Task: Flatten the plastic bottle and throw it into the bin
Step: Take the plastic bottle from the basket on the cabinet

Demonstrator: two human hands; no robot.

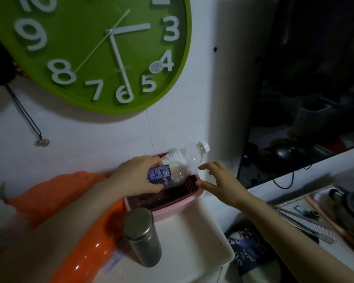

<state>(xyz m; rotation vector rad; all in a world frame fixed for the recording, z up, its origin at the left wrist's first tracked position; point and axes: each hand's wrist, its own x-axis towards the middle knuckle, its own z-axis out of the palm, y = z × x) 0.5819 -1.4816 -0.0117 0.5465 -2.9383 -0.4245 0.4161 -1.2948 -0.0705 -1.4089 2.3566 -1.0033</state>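
Clasped at its label end by the left hand (pixel 138 174), right hand (pixel 219 178) spread free, the plastic bottle (pixel 179 163) (cap still on) could spring back or miss the pink bin (pixel 172 208).

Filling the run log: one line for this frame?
left hand grips bottle | bottle over pink bin, cap on | right hand open, beside bottle

left hand (pixel 139 174) gripping bottle (pixel 180 162), seemingly over bin (pixel 172 209)
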